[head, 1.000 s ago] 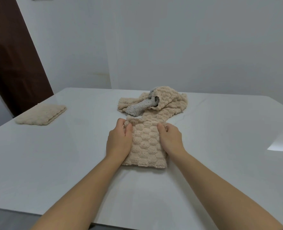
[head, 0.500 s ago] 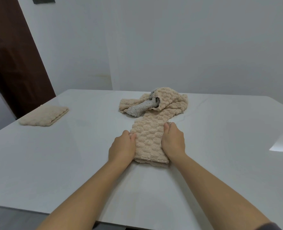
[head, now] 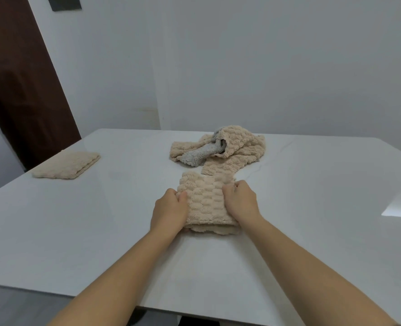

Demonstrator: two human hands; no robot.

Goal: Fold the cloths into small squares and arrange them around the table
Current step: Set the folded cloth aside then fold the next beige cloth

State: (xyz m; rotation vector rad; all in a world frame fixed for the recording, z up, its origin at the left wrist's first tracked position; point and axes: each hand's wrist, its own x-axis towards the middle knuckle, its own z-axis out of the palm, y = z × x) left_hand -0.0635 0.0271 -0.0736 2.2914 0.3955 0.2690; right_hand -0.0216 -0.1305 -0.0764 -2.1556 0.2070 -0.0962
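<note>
So the beige cloth (head: 205,203) sits mid-way across the table (head: 77,231), folded, long side running near-to-far. The left hand (head: 169,212) and right hand (head: 240,201) pinch its side edges. The messy pile (head: 237,149) lies just beyond it, and the folded square (head: 65,164) is far left.

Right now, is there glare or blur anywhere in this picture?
Head view: a bright glare patch lies on the glossy table near its right edge; lighting is soft, shadows faint; the wide lens makes the door lean; the cloth being folded looks slightly blurred.
</note>
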